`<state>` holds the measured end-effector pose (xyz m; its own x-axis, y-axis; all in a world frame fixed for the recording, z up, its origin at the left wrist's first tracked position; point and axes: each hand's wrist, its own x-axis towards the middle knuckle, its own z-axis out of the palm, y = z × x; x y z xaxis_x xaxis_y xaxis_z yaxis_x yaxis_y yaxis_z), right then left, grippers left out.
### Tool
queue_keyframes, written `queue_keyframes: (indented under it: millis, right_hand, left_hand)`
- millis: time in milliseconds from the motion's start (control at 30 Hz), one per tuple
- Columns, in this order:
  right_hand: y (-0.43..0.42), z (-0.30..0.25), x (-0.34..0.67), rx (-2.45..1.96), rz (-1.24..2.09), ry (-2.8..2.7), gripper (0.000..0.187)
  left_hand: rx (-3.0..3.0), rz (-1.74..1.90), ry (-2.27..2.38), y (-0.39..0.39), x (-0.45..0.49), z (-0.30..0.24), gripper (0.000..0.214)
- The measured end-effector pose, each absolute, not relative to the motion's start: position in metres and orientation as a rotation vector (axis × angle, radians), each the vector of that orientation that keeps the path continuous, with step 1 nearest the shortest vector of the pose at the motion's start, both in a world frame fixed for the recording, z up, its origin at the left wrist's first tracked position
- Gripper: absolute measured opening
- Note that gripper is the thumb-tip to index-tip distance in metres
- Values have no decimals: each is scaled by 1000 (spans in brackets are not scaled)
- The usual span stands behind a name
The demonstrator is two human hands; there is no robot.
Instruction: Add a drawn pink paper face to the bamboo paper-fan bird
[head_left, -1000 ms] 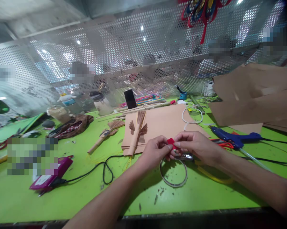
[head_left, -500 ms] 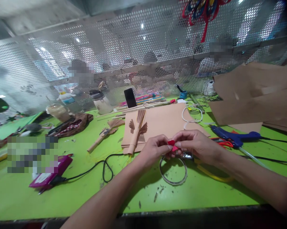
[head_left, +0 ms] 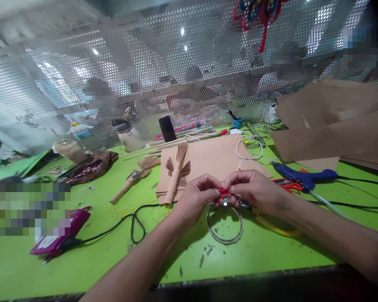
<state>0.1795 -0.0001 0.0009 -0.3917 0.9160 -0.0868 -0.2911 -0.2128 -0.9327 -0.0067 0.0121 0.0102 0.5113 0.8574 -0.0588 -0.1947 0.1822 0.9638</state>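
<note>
My left hand and my right hand meet over the green table, fingertips pinched together on a small red piece between them. Only a thin red edge of it shows. Right below the hands a thin ring lies flat on the table. A folded brown paper bird lies on a stack of tan paper sheets just beyond my left hand.
A blue glue gun with its cable lies right of my hands, beside red-handled scissors. A second paper bird, a black cable, a pink box, brown card sheets, a phone and a perforated screen surround the spot.
The red piece has been turned or folded between my fingers: a broad red face showed before, now only a narrow edge. Both hands stayed in place.
</note>
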Motion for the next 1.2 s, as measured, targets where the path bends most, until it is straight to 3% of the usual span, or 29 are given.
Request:
queue_keyframes:
  millis: [267,600,1000,1200]
  right_hand:
    - [-4,8,179,-822,1727,-1137,10]
    - [-3,8,182,-808,1652,-1221,11]
    - [-5,12,178,-928,1539,-1281,15]
    - [-5,14,174,-963,1514,-1197,24]
  left_hand:
    - [1241,869,729,11,-8,12,8]
    - [1331,968,816,8,-6,14,26]
    - [1421,975,848,9,-6,16,29]
    - [1707,1099,859,12,-5,8,13]
